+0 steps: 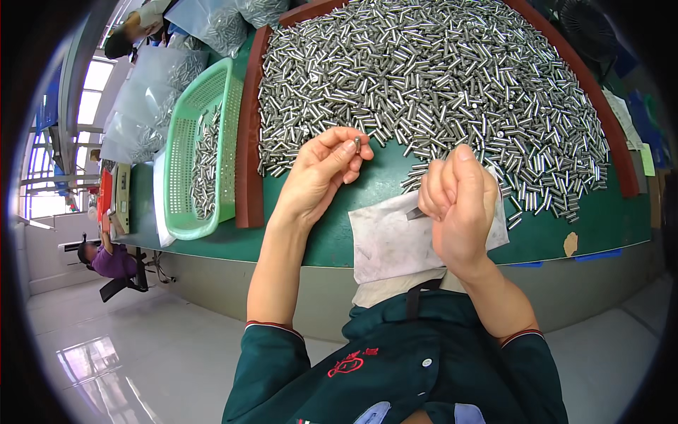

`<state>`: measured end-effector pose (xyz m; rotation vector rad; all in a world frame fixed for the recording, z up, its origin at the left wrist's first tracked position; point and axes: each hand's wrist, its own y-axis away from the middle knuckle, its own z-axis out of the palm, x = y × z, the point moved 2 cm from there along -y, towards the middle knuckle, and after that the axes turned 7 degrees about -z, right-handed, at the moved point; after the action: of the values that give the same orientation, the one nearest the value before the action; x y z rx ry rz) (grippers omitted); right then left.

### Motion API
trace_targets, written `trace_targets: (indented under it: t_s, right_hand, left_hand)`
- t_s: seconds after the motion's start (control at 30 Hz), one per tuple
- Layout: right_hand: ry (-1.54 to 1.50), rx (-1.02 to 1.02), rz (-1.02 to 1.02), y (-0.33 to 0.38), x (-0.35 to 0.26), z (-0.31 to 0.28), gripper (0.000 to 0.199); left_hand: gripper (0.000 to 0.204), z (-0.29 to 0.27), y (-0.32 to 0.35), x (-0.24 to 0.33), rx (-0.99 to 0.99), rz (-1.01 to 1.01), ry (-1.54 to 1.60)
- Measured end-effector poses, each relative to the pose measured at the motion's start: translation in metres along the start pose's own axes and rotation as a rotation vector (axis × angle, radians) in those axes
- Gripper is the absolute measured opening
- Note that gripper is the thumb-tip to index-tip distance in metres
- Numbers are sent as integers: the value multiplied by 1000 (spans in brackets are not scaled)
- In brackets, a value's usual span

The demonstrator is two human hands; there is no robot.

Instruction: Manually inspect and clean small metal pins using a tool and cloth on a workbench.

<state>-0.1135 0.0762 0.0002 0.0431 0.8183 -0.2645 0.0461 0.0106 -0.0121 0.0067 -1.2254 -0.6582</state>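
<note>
My left hand (318,173) is closed, its thumb and fingertips pinching a small metal pin (358,144) seen nearly end-on. It hovers at the near edge of a broad heap of shiny metal pins (424,78). To the right, my right hand (462,208) is curled closed, thumb up. From its fingers juts a dark grey, pointed metal piece (414,213); the rest of that piece is hidden in the hand. Under the right hand a stained white cloth (388,244) lies on the green tabletop (311,237), hanging over the front edge.
Red-brown rails (251,141) border the heap. Left of them stands a green plastic basket (227,169) partly filled with pins. Clear bags of pins (152,85) and a scale (120,198) are farther left. Two other people are at the left, one in purple (113,261). A black fan (586,28) stands back right.
</note>
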Motion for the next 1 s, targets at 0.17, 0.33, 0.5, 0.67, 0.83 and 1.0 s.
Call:
trace_targets:
  t_s: [0.17,0.33,0.5,0.67,0.83,1.0]
  right_hand:
    - [1,-5,5,0,0,0,38]
    - [10,1,-2,0,-1,1,38]
    - [8,4,-7,0,0,0,38]
    - [5,-3,-4,0,0,-1,38]
    - [-9,7,1,0,-1,1,37]
    - [-4,3,-6,0,0,-1,37]
  left_hand:
    - [18,-1,0,1,-17,-20,24]
    - [24,-2,0,3,-21,-69,59]
    - [27,4,0,3,61,-60,39]
    - [17,3,-3,4,355,249,-548]
    - [10,19,-8,3,490,522,-1270]
    - [8,21,-10,0,491,534,-1440]
